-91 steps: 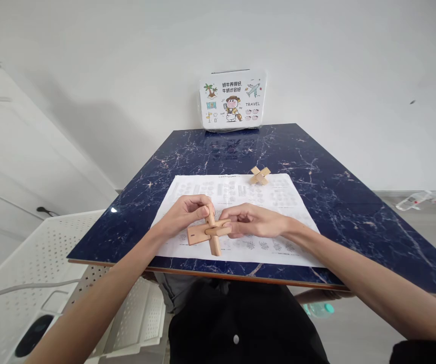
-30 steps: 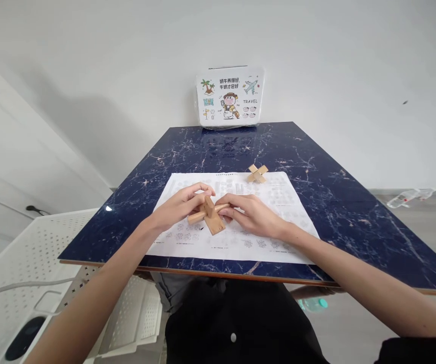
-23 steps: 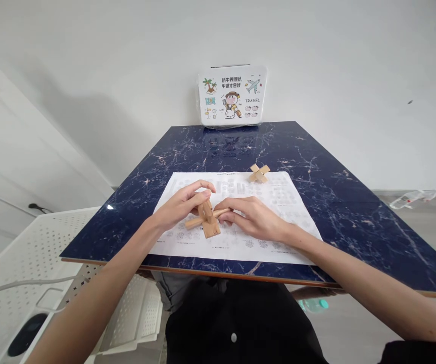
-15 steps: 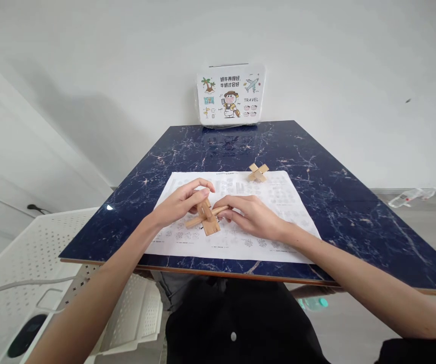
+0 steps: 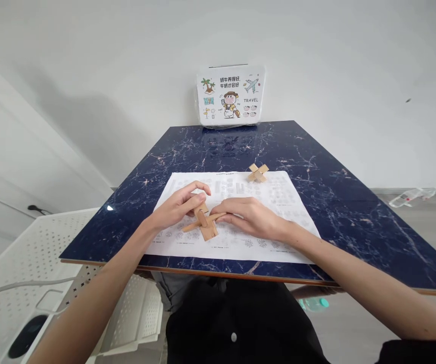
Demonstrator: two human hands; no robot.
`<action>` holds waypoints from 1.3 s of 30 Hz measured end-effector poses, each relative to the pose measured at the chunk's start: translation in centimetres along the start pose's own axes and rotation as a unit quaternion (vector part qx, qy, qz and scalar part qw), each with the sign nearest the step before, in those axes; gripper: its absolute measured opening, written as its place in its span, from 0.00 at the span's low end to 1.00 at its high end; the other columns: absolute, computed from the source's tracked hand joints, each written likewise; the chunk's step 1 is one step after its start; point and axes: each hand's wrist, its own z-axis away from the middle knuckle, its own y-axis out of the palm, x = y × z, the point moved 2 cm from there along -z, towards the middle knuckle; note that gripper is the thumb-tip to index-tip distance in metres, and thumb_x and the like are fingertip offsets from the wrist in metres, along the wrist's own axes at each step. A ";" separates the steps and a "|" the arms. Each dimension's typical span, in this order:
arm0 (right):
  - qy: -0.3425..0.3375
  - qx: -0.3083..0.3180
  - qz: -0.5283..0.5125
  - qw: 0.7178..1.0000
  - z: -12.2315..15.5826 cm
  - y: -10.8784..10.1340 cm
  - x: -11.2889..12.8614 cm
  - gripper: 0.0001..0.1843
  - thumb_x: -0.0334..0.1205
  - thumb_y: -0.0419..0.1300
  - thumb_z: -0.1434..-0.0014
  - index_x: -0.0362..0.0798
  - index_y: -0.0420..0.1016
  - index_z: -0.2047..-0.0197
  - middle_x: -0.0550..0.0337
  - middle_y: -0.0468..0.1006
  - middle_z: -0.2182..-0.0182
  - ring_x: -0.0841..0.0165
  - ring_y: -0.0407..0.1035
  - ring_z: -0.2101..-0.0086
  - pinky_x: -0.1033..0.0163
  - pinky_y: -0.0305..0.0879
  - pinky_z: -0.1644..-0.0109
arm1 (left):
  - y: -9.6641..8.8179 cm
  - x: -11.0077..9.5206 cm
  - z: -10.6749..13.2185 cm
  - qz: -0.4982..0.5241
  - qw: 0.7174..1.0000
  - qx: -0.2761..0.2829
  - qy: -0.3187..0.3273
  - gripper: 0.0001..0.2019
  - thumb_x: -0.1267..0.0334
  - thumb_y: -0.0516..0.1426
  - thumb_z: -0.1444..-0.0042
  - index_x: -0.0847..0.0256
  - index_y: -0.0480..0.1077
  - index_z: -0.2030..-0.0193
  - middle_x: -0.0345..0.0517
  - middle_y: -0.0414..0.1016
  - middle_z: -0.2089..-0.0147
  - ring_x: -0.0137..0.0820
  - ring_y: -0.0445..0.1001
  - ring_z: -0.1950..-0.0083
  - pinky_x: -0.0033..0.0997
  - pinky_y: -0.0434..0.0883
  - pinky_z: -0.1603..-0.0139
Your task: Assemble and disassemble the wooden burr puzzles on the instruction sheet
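Note:
A light wooden interlocking puzzle (image 5: 203,221), made of crossed bars, is held between my hands just over a printed sheet (image 5: 191,247). My left hand (image 5: 178,205) pinches its upper end between thumb and fingers, with the index finger curved above. On the other side, the fingers of my right hand (image 5: 248,215) close on the bar that sticks out to the right. Part of the puzzle is hidden behind the left fingers. A second wooden puzzle (image 5: 257,173), cross-shaped, rests on the far right edge of the sheet.
The blue marble-patterned table (image 5: 278,146) bears the sheet. At its far edge a white case with cartoon prints (image 5: 230,96) leans on the wall. A white perforated cart (image 5: 62,230) stands left, and clear plastic bottles (image 5: 410,197) lie right.
The wooden puzzle has turned slightly and shifted a little left and toward me. My left hand has moved slightly with it; the second puzzle has stayed in place.

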 end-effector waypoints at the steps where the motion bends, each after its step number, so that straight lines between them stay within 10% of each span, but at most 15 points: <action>1: 0.001 0.000 0.000 1.000 0.0 -0.1 0.1 0.13 0.43 0.54 0.24 0.52 0.77 0.45 0.54 0.84 0.50 0.59 0.79 0.53 0.52 0.74 0.47 | 0.0 0.1 0.0 -0.004 1.000 -0.008 0.004 0.16 0.45 0.56 0.31 0.56 0.68 0.51 0.31 0.56 0.77 0.25 0.53 0.79 0.24 0.54 0.78; 6: 0.083 -0.020 -0.062 0.994 -0.1 -0.4 0.0 0.15 0.49 0.59 0.27 0.51 0.75 0.43 0.52 0.82 0.49 0.59 0.77 0.54 0.52 0.75 0.49 | 0.1 0.0 -0.1 -0.051 0.996 -0.060 0.044 0.15 0.48 0.54 0.29 0.56 0.67 0.49 0.35 0.68 0.75 0.27 0.65 0.78 0.25 0.60 0.76; 13: 0.166 -0.006 -0.220 0.961 -0.1 0.0 -0.9 0.50 0.56 0.73 0.41 0.53 0.52 0.25 0.42 0.68 0.33 0.52 0.70 0.38 0.42 0.70 0.36 | 1.4 -1.8 0.2 -0.163 0.974 -0.107 0.112 0.12 0.55 0.53 0.28 0.57 0.66 0.45 0.38 0.75 0.72 0.31 0.74 0.73 0.28 0.66 0.69; 25: 0.194 -0.105 -0.256 0.941 -0.1 -1.5 -2.8 0.38 0.53 0.72 0.41 0.52 0.61 0.35 0.46 0.78 0.44 0.56 0.76 0.45 0.43 0.73 0.39 | 0.0 -1.5 0.3 -0.195 0.964 -0.142 0.108 0.10 0.56 0.54 0.29 0.56 0.67 0.46 0.33 0.67 0.76 0.29 0.70 0.76 0.28 0.61 0.72; 30: 0.219 -0.181 -0.115 0.952 0.1 -2.4 -4.3 0.41 0.56 0.72 0.43 0.50 0.60 0.35 0.46 0.78 0.47 0.56 0.76 0.49 0.41 0.71 0.39 | -1.2 -0.6 -0.2 -0.163 0.963 -0.192 0.096 0.13 0.53 0.57 0.33 0.56 0.68 0.47 0.40 0.77 0.69 0.33 0.77 0.71 0.29 0.65 0.70; 39: 0.184 -0.077 0.174 0.965 0.5 -1.3 -5.5 0.40 0.58 0.72 0.45 0.45 0.68 0.37 0.41 0.76 0.46 0.42 0.70 0.44 0.33 0.67 0.39 | -0.8 0.2 -2.3 -0.197 0.950 -0.223 0.095 0.11 0.56 0.53 0.28 0.56 0.66 0.45 0.35 0.70 0.75 0.28 0.64 0.77 0.29 0.56 0.73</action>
